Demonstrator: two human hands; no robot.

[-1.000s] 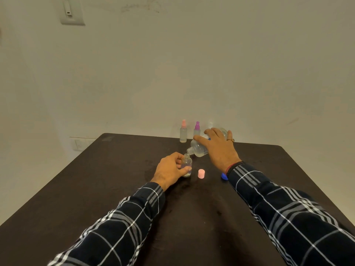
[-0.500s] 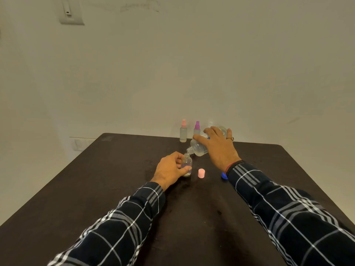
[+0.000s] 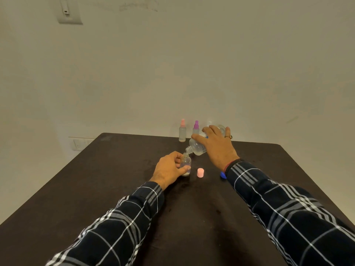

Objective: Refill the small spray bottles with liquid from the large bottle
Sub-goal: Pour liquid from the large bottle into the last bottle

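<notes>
Currently Pouring: Large Bottle Mouth Over Small Bottle Neck

Presently the left hand (image 3: pixel 169 168) steadies the open small bottle (image 3: pixel 186 163), which stands upright on the dark surface (image 3: pixel 96 189) near the middle of its width, toward the far edge. The left fingers (image 3: pixel 183 170) are closed round the lower body of that bottle; the neck is uncovered.

The right hand (image 3: pixel 216 148) holds the large bottle (image 3: pixel 197 147) from above, its fingers wrapped over the body. The large bottle is tipped: its long axis runs from upper right down to lower left, with the base raised toward the far edge and the mouth lowest. The mouth sits directly over, and appears to touch or nearly touch, the neck of the small bottle. Whether liquid is flowing cannot be told.

The governing relation is mouth-to-neck alignment. Judged from this, the pour calls for a constant tilt and a fixed small bottle; any sideways drift of the mouth would likely spill onto the surface.

A pink cap (image 3: pixel 200 172) stands just right of the small bottle. A blue cap (image 3: pixel 222 174) lies partly hidden beside the right sleeve. Two capped spray bottles, one pink-topped (image 3: pixel 182 132) and one purple-topped (image 3: pixel 196 127), stand at the far edge.
</notes>
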